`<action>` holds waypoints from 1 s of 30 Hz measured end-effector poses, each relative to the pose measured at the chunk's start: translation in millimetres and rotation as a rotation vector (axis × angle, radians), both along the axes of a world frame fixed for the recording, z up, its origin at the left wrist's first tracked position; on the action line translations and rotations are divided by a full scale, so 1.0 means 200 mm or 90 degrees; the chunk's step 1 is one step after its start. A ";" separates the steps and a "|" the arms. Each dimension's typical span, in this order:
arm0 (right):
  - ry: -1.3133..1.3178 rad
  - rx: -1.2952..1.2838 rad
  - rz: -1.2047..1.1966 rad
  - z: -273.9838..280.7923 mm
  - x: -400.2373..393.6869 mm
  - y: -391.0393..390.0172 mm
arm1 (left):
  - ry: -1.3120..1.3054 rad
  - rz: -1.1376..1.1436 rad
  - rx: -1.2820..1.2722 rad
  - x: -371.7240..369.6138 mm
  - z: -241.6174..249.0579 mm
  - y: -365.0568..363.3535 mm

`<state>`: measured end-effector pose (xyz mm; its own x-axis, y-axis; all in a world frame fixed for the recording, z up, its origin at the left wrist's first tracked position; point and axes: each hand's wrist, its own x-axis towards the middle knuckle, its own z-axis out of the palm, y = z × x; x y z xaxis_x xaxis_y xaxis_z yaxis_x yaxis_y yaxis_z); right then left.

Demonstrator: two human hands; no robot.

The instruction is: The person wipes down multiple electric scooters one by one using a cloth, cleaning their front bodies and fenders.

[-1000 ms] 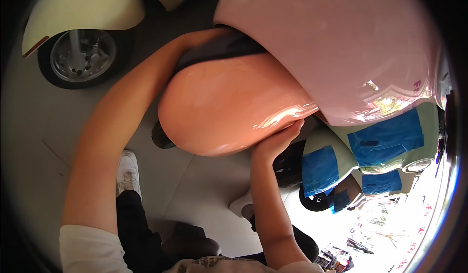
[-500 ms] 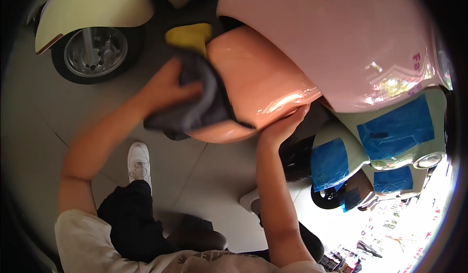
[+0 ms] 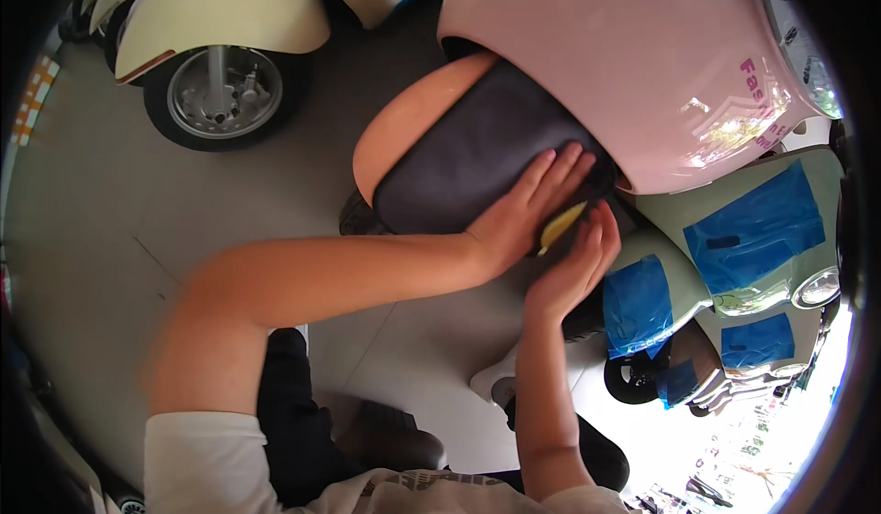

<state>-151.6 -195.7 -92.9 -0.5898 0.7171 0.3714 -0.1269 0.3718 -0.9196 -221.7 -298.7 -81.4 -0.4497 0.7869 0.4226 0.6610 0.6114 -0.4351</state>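
Observation:
A dark grey cloth (image 3: 459,161) with a yellow underside lies spread over the orange front fender (image 3: 404,128) of a pink scooter. My left hand (image 3: 528,206) rests flat on the cloth near its right end, fingers stretched out. Beside it, at the lower edge of the fender, my right hand (image 3: 583,257) has bent fingers closed at the cloth's edge. A strip of the yellow side shows folded up between the two hands. Below the fender, part of a dark tyre (image 3: 360,213) is visible.
The pink scooter's body (image 3: 624,64) rises at the upper right. Pale green scooters with blue film (image 3: 752,229) stand close on the right. A cream scooter fender (image 3: 220,9) and its wheel (image 3: 225,92) are at the upper left. Grey tiles (image 3: 110,202) cover the floor.
The cloth went from bunched in my left hand to spread over the fender. My left hand moved right; my right hand came from under the fender's rim to the cloth's edge.

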 end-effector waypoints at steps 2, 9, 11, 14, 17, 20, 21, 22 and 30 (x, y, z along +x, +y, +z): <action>0.043 0.290 0.026 0.05 0.15 -0.13 | 0.010 -0.003 0.050 -0.01 -0.03 0.02; -0.716 0.122 0.627 -0.80 1.03 -0.41 | -0.363 -0.116 0.369 -0.18 -0.01 -0.56; -0.933 0.117 0.950 -1.02 1.43 -0.49 | -0.423 -0.149 0.433 -0.28 -0.10 -0.68; -0.950 0.072 0.882 -0.98 1.74 -0.61 | -0.565 -0.137 0.493 -0.36 -0.10 -0.77; -0.979 0.083 0.815 -0.88 1.67 -0.65 | -0.728 -0.129 0.519 -0.41 -0.12 -0.76; -0.965 0.109 0.795 -0.85 1.64 -0.69 | -0.704 -0.128 0.506 -0.41 -0.13 -0.76; -0.965 0.103 0.799 -0.87 1.62 -0.72 | -0.705 -0.128 0.508 -0.41 -0.12 -0.76; -0.963 0.094 0.792 -0.87 1.64 -0.74 | -0.714 -0.122 0.505 -0.41 -0.12 -0.76; -0.977 0.009 0.791 -0.82 1.47 -1.02 | -0.553 -0.117 0.390 -0.41 0.06 -0.62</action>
<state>143.3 -399.9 -256.3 -0.4523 -0.2703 -0.8499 0.4836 0.7264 -0.4883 -304.7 -422.4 -69.0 -0.6824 0.6358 0.3608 0.7000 0.4259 0.5732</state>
